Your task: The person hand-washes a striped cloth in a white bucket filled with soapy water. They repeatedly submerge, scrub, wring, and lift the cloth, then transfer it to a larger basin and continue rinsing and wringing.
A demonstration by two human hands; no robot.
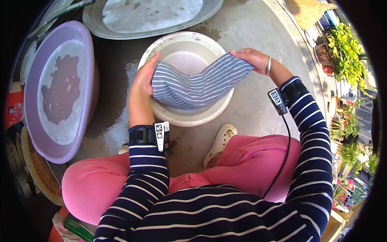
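A grey-blue cloth with white stripes (199, 84) is stretched between my two hands and sags in the middle. My left hand (144, 77) grips its left end by the rim of a round cream basin. At the other end, my right hand (252, 59) pinches the cloth's upper corner beyond the basin's right rim. Directly below the cloth stands the cream basin (193, 122), with cloudy water (183, 60) in it. The cloth hides the basin's right and lower inside; whether its lowest fold touches the water I cannot tell.
To the left a purple tub (80, 133) holds foamy water. A large grey oval tub (145, 34), also foamy, stands behind the basin. Potted plants (344, 54) and a straw broom (307, 12) line the right side. A black cable (285, 145) hangs from my right wrist device.
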